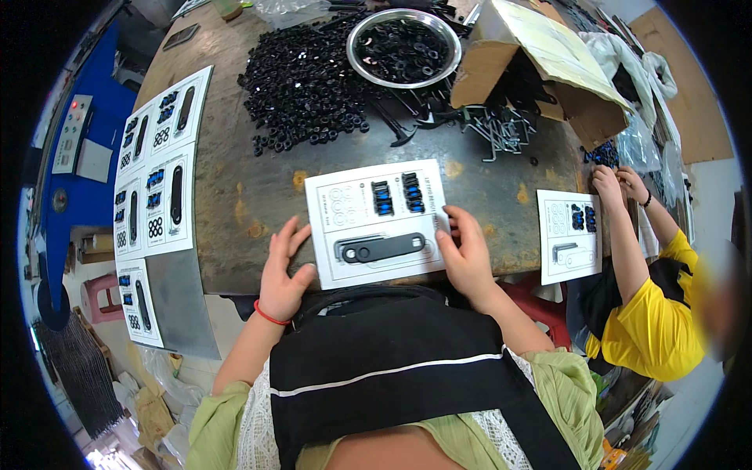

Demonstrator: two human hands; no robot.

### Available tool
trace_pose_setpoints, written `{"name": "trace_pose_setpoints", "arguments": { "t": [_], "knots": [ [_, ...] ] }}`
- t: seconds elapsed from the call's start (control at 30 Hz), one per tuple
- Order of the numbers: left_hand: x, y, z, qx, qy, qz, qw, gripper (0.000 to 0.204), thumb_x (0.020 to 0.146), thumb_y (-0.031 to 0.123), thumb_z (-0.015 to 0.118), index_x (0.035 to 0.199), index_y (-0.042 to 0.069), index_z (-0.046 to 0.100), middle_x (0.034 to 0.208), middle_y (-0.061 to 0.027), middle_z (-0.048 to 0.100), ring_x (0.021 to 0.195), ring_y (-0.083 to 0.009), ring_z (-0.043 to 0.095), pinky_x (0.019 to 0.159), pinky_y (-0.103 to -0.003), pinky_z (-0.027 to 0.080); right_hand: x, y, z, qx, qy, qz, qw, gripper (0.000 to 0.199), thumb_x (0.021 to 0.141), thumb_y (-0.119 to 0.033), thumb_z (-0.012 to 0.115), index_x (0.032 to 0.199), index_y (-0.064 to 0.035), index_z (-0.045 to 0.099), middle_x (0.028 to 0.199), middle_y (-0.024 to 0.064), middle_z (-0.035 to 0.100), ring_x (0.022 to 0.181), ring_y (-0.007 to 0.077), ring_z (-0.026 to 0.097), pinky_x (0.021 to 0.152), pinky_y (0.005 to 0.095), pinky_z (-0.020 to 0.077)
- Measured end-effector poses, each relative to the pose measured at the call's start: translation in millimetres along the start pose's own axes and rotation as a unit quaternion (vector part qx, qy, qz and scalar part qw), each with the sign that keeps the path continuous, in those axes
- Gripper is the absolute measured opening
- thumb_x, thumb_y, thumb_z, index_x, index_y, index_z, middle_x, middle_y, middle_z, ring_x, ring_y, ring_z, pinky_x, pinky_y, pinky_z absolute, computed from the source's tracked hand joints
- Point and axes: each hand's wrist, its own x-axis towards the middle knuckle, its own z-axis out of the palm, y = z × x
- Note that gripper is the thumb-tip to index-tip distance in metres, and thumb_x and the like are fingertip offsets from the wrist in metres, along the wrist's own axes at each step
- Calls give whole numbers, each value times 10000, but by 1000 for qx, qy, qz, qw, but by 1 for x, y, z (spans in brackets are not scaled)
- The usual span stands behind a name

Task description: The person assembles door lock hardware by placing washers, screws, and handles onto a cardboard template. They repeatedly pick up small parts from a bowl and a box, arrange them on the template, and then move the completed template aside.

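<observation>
My card (370, 224), centre: bolts (381, 199), bar (388, 248) placed; ring outlines (338, 207) bare. Left hand (283, 272) spread; right hand (468, 254) at edge, hold unclear. Filled cards (164, 208), ten o'clock.

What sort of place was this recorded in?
Likely a small hardware workshop: a heap of small black ring-shaped parts, a round silver metal bowl of black rings, and a blue machine-like cabinet with a grey control panel.

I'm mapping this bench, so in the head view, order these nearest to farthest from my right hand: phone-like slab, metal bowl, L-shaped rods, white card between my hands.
From your right hand:
1. White card: touching, left side.
2. L-shaped rods: farther up, slightly right.
3. Metal bowl: beyond, upper left.
4. Phone-like slab: far upper left.
</observation>
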Motion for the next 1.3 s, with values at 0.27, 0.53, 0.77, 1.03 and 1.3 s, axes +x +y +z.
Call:
{"name": "trace_pose_setpoints", "arguments": {
  "t": [0.27,0.53,0.77,1.03,1.3],
  "knots": [
    [-17,-21,-38,-5,119,13,993,811,919,482,570,1475,-47,309,1388,-173,558,1387,-274,388,1197,-431,129,19,-28,41,-35,-74,-100,992,415,853,-119,661,1233,-21,526,1258,203,551,1160,395,517,993,447,423],
    [-8,-13,-55,186,194,0,963,627,822,197,664,1385,1,471,1331,-152,579,1417,-351,338,1158,-457,247,174,-68,2,-271,115,-333,896,102,805,-108,684,900,-75,707,1024,93,673,984,314,613,857,428,493],
    [2,-10,-67,210,223,11,952,607,845,226,674,1384,23,483,1373,-143,543,1413,-340,343,1148,-443,267,314,-71,3,-456,-120,-309,826,214,777,-86,705,985,-130,727,1026,81,662,1038,304,625,882,423,524],
    [-1,-19,-84,206,249,-5,946,587,875,246,678,1379,12,492,1382,-156,531,1310,-324,461,1104,-419,337,320,-79,-2,-477,-215,-311,793,282,765,-65,716,1035,-136,684,1042,88,626,1037,306,625,848,427,524],
    [10,-11,-88,190,250,-2,949,586,865,200,686,1388,28,487,1385,-139,529,1272,-296,491,1068,-402,378,322,-79,2,-484,-215,-336,779,276,778,-47,698,1041,-126,673,1019,90,618,1013,309,627,831,415,524]
  ]
}}
